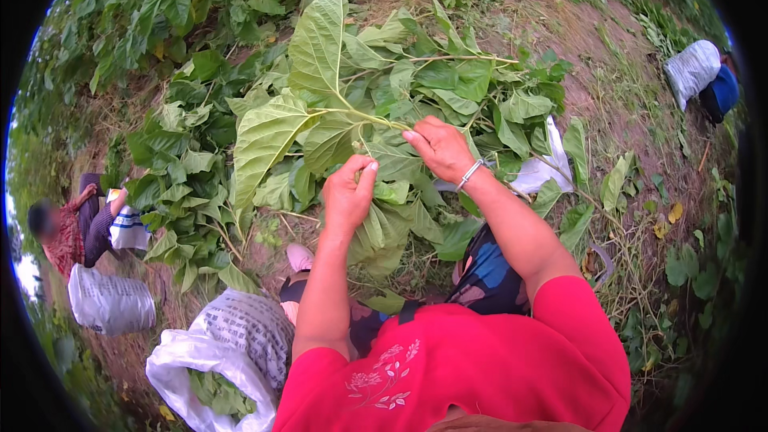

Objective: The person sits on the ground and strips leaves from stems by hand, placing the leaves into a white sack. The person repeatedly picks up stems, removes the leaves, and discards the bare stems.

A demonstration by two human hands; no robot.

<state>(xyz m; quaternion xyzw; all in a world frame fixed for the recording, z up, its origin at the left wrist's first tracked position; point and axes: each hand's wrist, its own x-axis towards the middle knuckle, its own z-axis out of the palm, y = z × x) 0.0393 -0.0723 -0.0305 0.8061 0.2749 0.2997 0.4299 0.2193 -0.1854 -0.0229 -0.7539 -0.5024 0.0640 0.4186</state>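
Note:
My right hand point(443, 147), with a metal bangle at the wrist, grips the end of a leafy green branch point(366, 115). Its broad, veined leaves point(320, 51) spread up and to the left. My left hand point(350, 195) is closed just below, thumb against the curled fingers, at the stalk of a large leaf point(381, 234) that hangs beneath; its fingertips partly hide the stalk. Under both hands lies a wide heap of cut leafy branches point(198, 159) on the ground.
An open white woven sack point(210, 351) holding leaves stands by my left side. Farther left, a person point(72, 228) sits near another white sack point(111, 301). A white sheet point(549, 162) lies under branches at right; a curved blade point(603, 264) lies beyond my right elbow. A sack point(693, 69) stands far right.

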